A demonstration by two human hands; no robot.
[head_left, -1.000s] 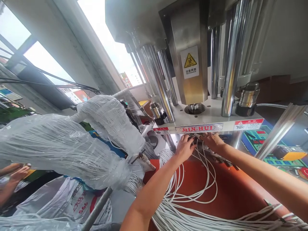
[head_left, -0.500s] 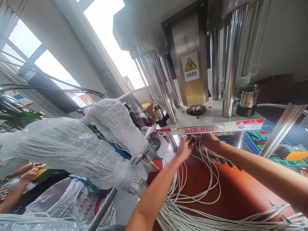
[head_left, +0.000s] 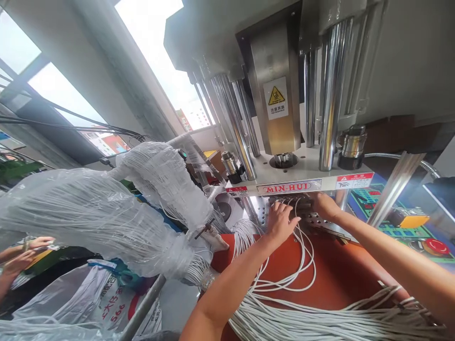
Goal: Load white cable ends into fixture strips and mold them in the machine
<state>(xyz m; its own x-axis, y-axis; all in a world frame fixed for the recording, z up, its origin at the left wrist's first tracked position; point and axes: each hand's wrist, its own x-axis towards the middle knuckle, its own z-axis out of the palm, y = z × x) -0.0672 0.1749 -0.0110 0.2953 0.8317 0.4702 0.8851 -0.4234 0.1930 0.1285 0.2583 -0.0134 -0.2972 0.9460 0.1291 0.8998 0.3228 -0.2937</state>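
Under the front of the press plate (head_left: 245, 189), a dark metal mould (head_left: 304, 204) lies with several white cables (head_left: 302, 255) running out of its front. My left hand (head_left: 280, 222) rests at the mould's front edge, fingers extended over the cable ends and thumb apart. It grips nothing that I can see. At the mould's right end is my right hand (head_left: 326, 207), its fingers curled in and partly hidden by the plate. The cables loop down over a red-brown surface (head_left: 330, 270).
Above stands a steel press head with a hot-surface sticker (head_left: 275, 98), between chrome columns (head_left: 334, 94). Plastic-wrapped cable bundles (head_left: 95, 208) hang at left. At right are a control panel and red stop button (head_left: 436, 246). Another person's hands (head_left: 24, 255) work at far left.
My left hand has loosened from its closed grip on the cables and spread its fingers. My right hand has shifted to the mould's right end. The view has moved slightly.
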